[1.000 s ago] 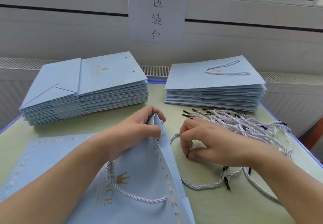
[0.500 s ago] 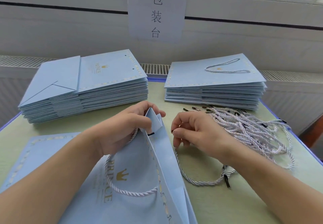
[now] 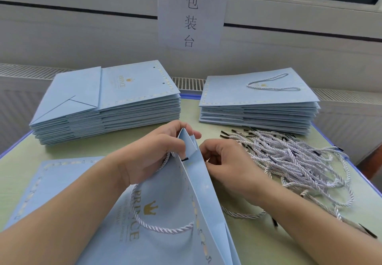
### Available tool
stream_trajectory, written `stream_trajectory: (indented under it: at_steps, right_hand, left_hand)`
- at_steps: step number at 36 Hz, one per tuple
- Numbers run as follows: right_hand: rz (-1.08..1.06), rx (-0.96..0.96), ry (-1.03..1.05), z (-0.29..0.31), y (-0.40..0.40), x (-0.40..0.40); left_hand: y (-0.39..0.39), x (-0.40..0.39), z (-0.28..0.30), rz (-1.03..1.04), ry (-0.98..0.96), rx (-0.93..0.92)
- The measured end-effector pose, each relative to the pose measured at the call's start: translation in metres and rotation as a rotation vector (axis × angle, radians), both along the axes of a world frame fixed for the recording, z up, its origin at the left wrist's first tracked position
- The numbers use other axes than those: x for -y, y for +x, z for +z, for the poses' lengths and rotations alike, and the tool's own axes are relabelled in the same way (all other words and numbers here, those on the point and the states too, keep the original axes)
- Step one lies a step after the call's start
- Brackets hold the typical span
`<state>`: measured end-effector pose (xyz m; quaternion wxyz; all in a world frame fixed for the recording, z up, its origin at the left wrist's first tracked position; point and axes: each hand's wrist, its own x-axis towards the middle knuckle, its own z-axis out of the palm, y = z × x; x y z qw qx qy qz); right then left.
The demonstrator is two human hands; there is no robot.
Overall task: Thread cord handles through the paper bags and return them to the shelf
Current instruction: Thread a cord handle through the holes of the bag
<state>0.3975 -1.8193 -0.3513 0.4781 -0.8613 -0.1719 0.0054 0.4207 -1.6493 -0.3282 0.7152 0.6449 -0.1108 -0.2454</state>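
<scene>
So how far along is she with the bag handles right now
Done: the right stack has a cord handle on its top bag. In hand: the left hand holds open the bag, which already carries one cord; the right hand works at its far side. Left: the left stack shows empty holes on top, and a pile of loose cords waits.
</scene>
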Motion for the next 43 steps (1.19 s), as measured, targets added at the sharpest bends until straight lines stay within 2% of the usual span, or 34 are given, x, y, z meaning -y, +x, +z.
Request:
stream_trajectory:
  at_steps: [13, 24, 28, 32, 36, 43]
  right_hand:
    - [-0.101, -0.051, 0.078, -0.012, -0.004, -0.013]
    - [-0.079, -0.211, 0.437, -0.004, -0.012, -0.016]
    - [-0.065, -0.357, 0.562, 0.007, -0.016, -0.011]
    - [-0.049, -0.296, 0.496, 0.014, -0.019, -0.004]
    - [0.018, -0.166, 0.264, 0.011, -0.02, -0.007]
    - [-0.016, -0.207, 0.211, 0.004, -0.016, -0.011]
  left_hand:
    - [0.001, -0.002, 0.001, 0.001, -0.026, -0.017]
    - [0.0, -0.002, -0.001, 0.001, -0.032, -0.015]
    - [0.001, -0.002, -0.001, 0.001, -0.03, -0.039]
    - [0.003, -0.002, -0.003, 0.008, -0.017, -0.053]
    - [0.002, -0.002, -0.005, 0.013, -0.035, -0.061]
    - [0.002, 0.0, -0.008, 0.075, -0.044, -0.027]
